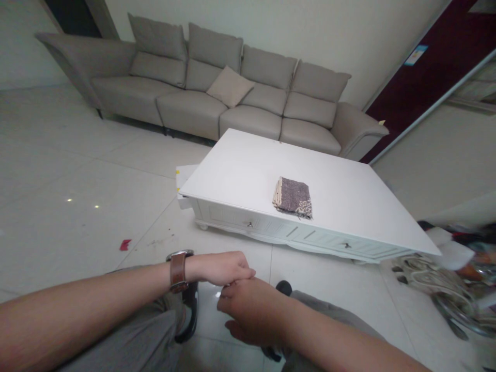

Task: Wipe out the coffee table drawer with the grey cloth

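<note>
The folded cloth (293,197) is laid near the front edge of the white table (341,181), right of the frame's centre. At lower centre, the left hand (225,267) is curled closed against the right hand (256,311), which is held half open; no object is seen gripped by either.

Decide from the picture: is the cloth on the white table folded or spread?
Folded: the cloth lies as a compact stack, its layered edges showing along the left side.
</note>
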A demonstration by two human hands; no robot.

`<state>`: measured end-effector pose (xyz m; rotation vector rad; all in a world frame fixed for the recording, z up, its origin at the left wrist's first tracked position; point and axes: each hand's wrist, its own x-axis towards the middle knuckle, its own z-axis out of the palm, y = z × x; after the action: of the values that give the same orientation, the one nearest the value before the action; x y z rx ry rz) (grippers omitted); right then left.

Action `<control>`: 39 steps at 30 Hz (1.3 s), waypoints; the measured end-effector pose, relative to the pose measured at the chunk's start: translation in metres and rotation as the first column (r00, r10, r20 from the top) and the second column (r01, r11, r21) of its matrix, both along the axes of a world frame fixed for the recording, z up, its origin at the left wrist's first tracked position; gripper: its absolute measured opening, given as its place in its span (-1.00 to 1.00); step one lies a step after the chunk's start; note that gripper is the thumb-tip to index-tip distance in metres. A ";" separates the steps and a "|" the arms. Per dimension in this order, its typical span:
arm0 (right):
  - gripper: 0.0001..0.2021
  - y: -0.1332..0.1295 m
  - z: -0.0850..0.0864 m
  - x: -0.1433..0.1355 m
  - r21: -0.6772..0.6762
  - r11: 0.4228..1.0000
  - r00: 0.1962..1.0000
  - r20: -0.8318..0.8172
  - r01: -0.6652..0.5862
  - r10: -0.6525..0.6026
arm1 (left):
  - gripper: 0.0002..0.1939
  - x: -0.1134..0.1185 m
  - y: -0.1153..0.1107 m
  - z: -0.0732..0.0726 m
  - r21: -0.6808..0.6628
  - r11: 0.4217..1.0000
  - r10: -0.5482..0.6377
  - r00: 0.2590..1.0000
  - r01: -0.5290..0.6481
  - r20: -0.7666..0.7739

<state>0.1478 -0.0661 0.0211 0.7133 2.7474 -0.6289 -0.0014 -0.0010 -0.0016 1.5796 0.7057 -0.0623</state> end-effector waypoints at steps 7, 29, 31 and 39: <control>-0.79 0.002 0.000 0.000 -0.016 1.000 0.999 0.033 0.014 -0.014 | -0.47 0.001 0.001 0.000 0.020 1.000 0.003 0.999 -0.004 0.035; -0.78 0.002 -0.003 -0.001 0.003 1.000 1.000 0.029 -0.006 0.006 | -0.50 0.001 0.001 0.008 0.088 0.996 -0.011 1.000 0.013 -0.018; -0.79 0.003 -0.002 -0.001 0.003 1.000 1.000 0.028 -0.001 0.001 | -0.50 0.001 0.001 0.009 0.099 0.995 -0.008 1.000 0.010 -0.020; -0.80 0.002 0.003 -0.002 -0.010 1.000 1.000 0.024 0.005 -0.005 | -0.47 0.001 0.000 0.005 0.069 0.998 0.001 1.000 -0.001 -0.003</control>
<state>0.1453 -0.0641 0.0243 0.7212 2.7195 -0.6315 -0.0009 -0.0008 0.0036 1.6452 0.7176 -0.0404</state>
